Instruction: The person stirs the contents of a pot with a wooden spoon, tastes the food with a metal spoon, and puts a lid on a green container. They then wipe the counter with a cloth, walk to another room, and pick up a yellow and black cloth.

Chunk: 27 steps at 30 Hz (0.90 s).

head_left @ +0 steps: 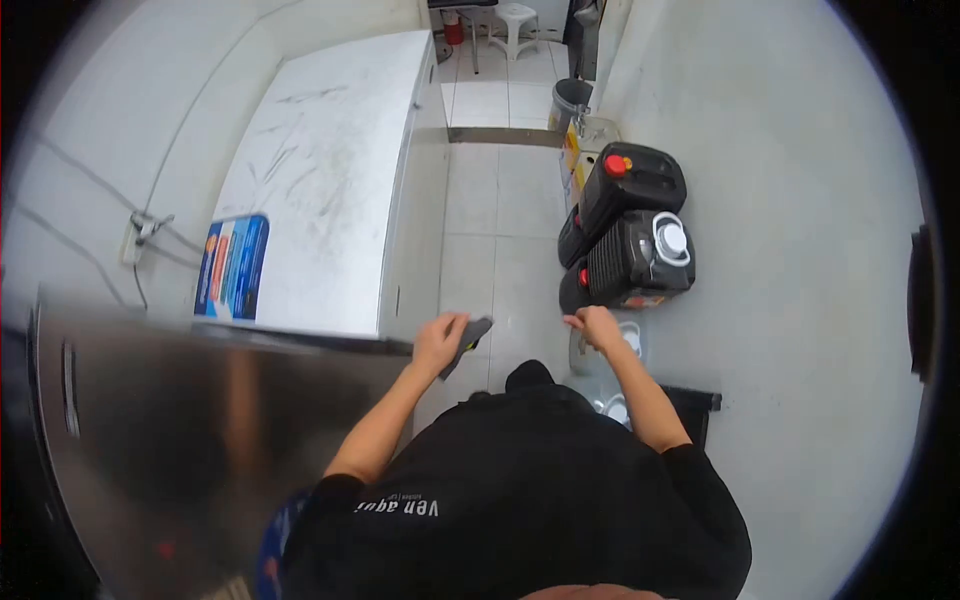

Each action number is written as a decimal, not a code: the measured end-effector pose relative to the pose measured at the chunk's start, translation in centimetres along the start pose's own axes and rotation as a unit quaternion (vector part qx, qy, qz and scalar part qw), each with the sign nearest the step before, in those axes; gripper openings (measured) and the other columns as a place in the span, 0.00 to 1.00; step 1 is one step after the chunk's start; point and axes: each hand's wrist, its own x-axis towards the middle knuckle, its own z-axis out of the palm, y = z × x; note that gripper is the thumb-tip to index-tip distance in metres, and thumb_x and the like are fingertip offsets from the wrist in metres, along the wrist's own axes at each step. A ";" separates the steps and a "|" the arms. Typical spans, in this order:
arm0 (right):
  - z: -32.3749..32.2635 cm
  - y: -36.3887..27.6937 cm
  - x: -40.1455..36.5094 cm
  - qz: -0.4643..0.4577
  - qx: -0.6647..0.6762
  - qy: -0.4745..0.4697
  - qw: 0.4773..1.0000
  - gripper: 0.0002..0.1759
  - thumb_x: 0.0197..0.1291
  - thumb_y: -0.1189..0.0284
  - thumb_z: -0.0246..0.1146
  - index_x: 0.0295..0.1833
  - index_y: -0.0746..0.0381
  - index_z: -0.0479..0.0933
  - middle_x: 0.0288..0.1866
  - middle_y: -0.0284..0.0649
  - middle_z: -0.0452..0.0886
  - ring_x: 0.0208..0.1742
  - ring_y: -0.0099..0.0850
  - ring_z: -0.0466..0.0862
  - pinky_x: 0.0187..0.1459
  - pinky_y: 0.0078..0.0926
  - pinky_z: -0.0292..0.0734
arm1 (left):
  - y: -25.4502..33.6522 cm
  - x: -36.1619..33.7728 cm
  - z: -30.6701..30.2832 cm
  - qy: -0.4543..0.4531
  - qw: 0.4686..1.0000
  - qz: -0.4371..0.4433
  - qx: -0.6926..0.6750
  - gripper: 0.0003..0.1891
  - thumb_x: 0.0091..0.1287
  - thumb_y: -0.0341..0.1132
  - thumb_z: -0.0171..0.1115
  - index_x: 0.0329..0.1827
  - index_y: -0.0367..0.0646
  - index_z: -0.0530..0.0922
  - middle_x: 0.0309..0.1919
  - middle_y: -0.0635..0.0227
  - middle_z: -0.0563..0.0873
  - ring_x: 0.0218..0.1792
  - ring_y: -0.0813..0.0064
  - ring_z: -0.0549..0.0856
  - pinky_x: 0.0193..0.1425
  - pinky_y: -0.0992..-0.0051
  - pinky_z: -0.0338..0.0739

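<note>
My left hand (437, 345) is closed around a dark grey, flat item (477, 331) with a small yellow-green spot; its exact kind does not show. It is held in front of my body, beside the corner of a white-topped cabinet. Out to the other side, my right hand (597, 327) has its fingers curled and pinched together. Whatever they hold, if anything, is hidden. Below and beside that hand stand clear jugs with white caps (616, 408), partly covered by my arm. Just beyond it is a black canister with a white cap (645, 258).
A white chest-like cabinet (320, 180) with a blue printed sheet (233, 266) lines the left. Nearer is a brown metallic surface (150, 430). Along the right wall stands a black canister with a red cap (640, 185). Farther off are a grey bucket (572, 97) and a white stool (515, 25).
</note>
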 end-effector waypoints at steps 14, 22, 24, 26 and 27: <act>-24.5 0.6 37.1 -0.109 0.273 0.106 0.950 0.14 0.66 0.76 0.56 0.56 0.66 0.76 0.31 0.40 0.80 0.22 0.27 0.81 0.27 0.25 0.80 | 4.9 43.6 0.4 0.094 0.993 -0.066 -0.028 0.20 0.68 0.40 0.61 0.60 0.43 0.75 0.51 0.49 0.83 0.53 0.59 0.83 0.56 0.67 0.75; -42.3 -6.2 64.4 -0.105 0.074 0.114 0.985 0.19 0.61 0.58 0.65 0.39 0.66 0.83 0.31 0.47 0.84 0.19 0.38 0.81 0.27 0.33 0.78 | -1.6 70.8 -3.3 0.222 0.970 -0.099 -0.029 0.20 0.70 0.47 0.58 0.49 0.37 0.81 0.36 0.48 0.86 0.37 0.55 0.85 0.43 0.64 0.76; -45.9 -7.7 68.7 -0.054 0.120 0.105 0.986 0.25 0.57 0.50 0.66 0.33 0.65 0.84 0.32 0.48 0.84 0.23 0.40 0.83 0.27 0.36 0.75 | -1.4 78.7 -2.7 0.156 0.980 -0.122 0.021 0.22 0.69 0.50 0.57 0.41 0.36 0.82 0.33 0.47 0.85 0.39 0.49 0.85 0.43 0.64 0.76; -49.1 -8.2 72.7 -0.206 0.124 0.166 0.956 0.23 0.55 0.51 0.67 0.34 0.63 0.84 0.35 0.47 0.85 0.34 0.40 0.85 0.38 0.34 0.78 | -0.2 86.7 -1.5 0.103 0.991 -0.081 0.000 0.21 0.68 0.50 0.58 0.41 0.37 0.82 0.33 0.47 0.85 0.40 0.48 0.84 0.42 0.63 0.76; -50.5 -8.1 74.7 -0.230 0.067 0.161 0.957 0.21 0.54 0.52 0.69 0.38 0.61 0.85 0.46 0.46 0.84 0.53 0.42 0.82 0.53 0.36 0.75 | 0.6 90.5 -1.2 0.082 0.995 -0.051 -0.016 0.21 0.68 0.50 0.59 0.41 0.37 0.82 0.33 0.47 0.85 0.40 0.48 0.84 0.42 0.63 0.76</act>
